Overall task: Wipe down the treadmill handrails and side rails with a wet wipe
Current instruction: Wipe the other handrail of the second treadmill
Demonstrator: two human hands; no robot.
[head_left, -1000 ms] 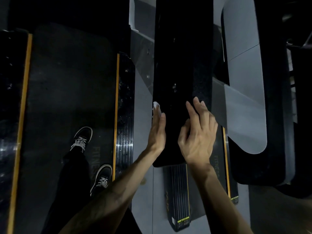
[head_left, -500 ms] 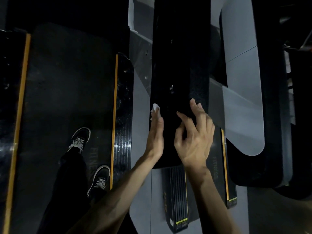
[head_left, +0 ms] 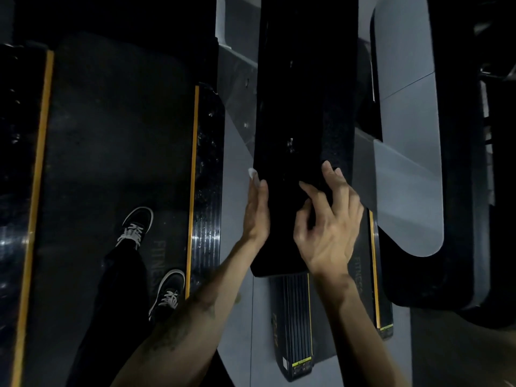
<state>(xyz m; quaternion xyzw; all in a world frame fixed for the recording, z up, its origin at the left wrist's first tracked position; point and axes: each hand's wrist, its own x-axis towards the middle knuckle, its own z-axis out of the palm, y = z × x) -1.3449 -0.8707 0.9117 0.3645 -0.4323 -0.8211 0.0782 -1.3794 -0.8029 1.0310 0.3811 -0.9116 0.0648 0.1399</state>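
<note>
A wide black handrail (head_left: 301, 107) runs away from me down the middle of the view. My left hand (head_left: 255, 210) lies flat against its left side, pressing a white wet wipe (head_left: 252, 173) whose corner sticks out past my fingertips. My right hand (head_left: 329, 219) rests on the rail's top near its right edge, fingers spread and partly curled, holding nothing. Most of the wipe is hidden under my left palm.
The treadmill belt (head_left: 111, 163) with yellow-edged side rails (head_left: 208, 191) lies at the left, my two black sneakers (head_left: 136, 227) on it. A neighbouring treadmill's grey and black frame (head_left: 407, 169) stands at the right. Grey floor (head_left: 237, 152) shows between.
My right hand's fingers have curled and lifted from flat on the rail top. My left hand with the wipe has stayed on the rail's left side, hardly shifting.
</note>
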